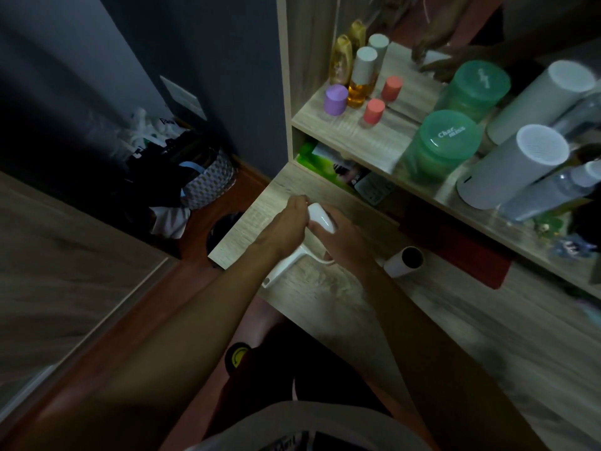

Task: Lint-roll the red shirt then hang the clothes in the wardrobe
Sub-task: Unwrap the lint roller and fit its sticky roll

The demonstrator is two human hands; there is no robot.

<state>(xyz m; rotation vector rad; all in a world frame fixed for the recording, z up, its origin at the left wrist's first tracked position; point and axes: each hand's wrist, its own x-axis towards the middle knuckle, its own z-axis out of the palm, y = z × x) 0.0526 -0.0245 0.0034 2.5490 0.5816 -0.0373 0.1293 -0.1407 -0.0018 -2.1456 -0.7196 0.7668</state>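
Observation:
A white lint roller (pixel 320 219) lies over the wooden desk top (pixel 432 320), held in both hands. My left hand (pixel 289 221) grips its glossy white head from the left. My right hand (pixel 346 240) wraps around the head from the right. The roller's white handle (pixel 282 270) juts out below my hands towards the desk's near edge. A spare roll (pixel 404 261) with a dark hollow core lies on the desk just right of my right wrist. A flat dark red item (pixel 455 253) lies under the shelf; I cannot tell what it is.
The shelf (pixel 354 131) above the desk carries bottles, a purple cap (pixel 335 99), green jars (pixel 445 143) and white cylinders (pixel 520 164) against a mirror. On the floor to the left sit a patterned basket (pixel 208 187) and a dark bin (pixel 224 229). A wooden panel (pixel 65 255) fills the left.

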